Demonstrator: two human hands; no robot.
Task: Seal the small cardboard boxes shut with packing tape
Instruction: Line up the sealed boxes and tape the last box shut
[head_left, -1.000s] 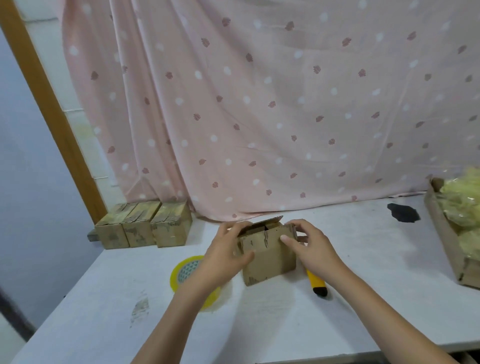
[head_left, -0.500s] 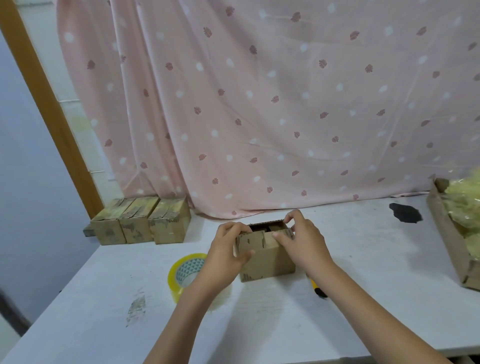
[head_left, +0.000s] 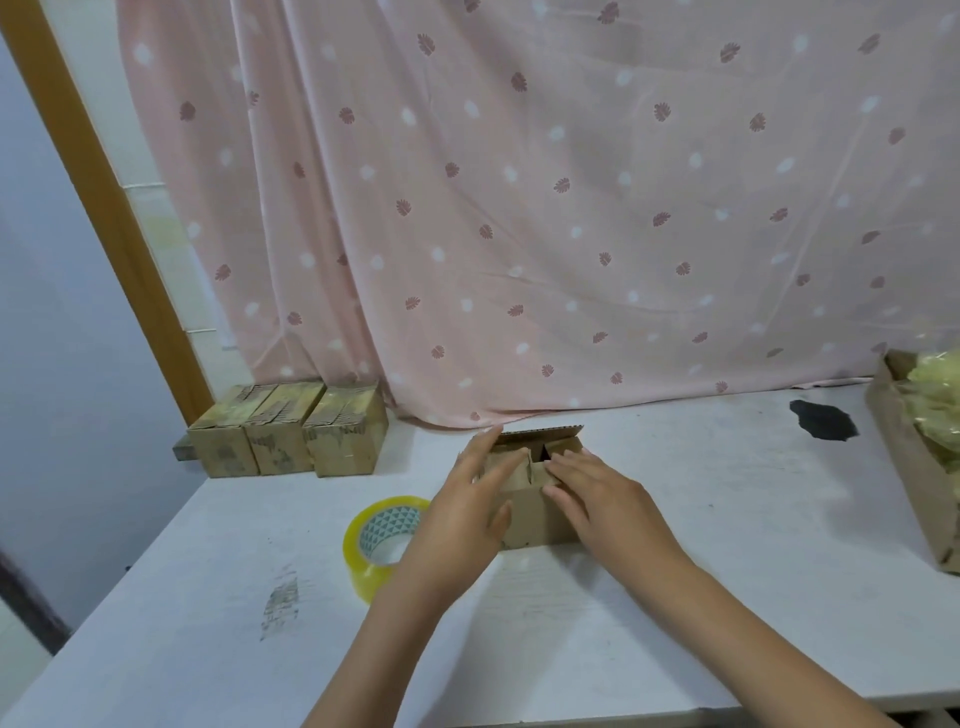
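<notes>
A small cardboard box stands on the white table in front of me. My left hand lies over its left side, fingers stretched across the top and thumb on the front face. My right hand presses flat on the folded flaps from the right. The far flap stands partly up, and a dark gap shows between the flaps. A roll of yellowish packing tape lies flat just left of my left hand.
Three small taped boxes sit in a row at the table's back left. A larger carton with crumpled yellowish plastic stands at the right edge. A pink dotted curtain hangs behind. A black patch marks the table.
Both hands have shifted from the box's sides onto its top and pushed the flaps down. The box sits lower and flatter than before.
</notes>
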